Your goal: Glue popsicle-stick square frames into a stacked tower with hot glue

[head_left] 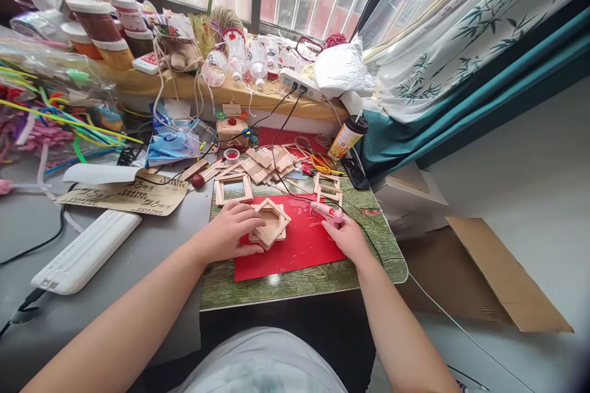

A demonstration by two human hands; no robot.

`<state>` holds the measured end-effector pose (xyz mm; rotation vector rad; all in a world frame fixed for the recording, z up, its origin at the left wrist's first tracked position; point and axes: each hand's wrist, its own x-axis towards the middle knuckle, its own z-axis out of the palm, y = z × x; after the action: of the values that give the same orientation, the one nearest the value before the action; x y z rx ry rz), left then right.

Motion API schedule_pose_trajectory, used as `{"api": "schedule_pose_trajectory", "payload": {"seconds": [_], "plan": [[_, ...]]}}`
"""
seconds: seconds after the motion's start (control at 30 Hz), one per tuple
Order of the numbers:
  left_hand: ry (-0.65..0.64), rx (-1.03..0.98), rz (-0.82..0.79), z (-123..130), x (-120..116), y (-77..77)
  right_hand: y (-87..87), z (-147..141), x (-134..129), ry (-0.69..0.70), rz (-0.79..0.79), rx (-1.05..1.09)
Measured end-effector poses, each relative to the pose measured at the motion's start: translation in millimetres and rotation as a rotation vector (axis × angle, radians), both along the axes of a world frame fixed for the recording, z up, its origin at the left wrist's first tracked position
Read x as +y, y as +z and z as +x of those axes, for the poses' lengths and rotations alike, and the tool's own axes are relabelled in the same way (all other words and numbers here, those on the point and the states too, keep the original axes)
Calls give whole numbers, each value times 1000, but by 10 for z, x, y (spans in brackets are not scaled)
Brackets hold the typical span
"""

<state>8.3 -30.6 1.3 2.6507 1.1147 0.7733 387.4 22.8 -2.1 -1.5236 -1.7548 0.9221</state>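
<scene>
The left hand [237, 227] holds a small wooden stack [275, 234] made of flat sticks, with square rings turned so the corners poke out. Its fingers are bent over the left side, and its thumb is at the near side. The stack sits right beside the left hand, on a red sheet [304, 249]. The right hand [346, 238] is closed around a pink glue gun [326, 211], which points toward the stack but is apart from it. The red sheet lies between the two hands, on a green desk [221, 295]. Just past the left hand is a square stick frame [220, 191]. Past the right hand is another stick frame [328, 186]. Farther past both hands are flat stick panels [258, 167] in a pile. A drink cup [345, 136] stands well beyond the right hand. A brown paper sheet [124, 198] lies left of the left hand.
</scene>
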Motion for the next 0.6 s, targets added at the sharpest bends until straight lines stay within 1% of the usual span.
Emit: {"api": "schedule_pose_trajectory", "payload": {"seconds": [0.1,0.17,0.27,0.33,0.4,0.47,0.53,0.6], "plan": [[-4,12,-5,20,0,21,28,17,-42,47,-34,57],[-10,14,-3,38,3,27,19,42,-82,50,-41,81],[-23,2,-7,69,12,20,-25,98,-162,-45,-73,100],[-25,-1,-16,85,16,12,-47,117,-227,-127,-141,127],[-21,11,-24,96,17,5,-47,91,-294,-150,-234,185],[-21,16,-28,103,17,-3,-31,12,-355,-108,-292,281],[-25,19,-24,110,14,-10,-25,-97,-399,-45,-314,374],[-28,33,-15,118,8,-14,-52,-198,-420,7,-332,417]]}}
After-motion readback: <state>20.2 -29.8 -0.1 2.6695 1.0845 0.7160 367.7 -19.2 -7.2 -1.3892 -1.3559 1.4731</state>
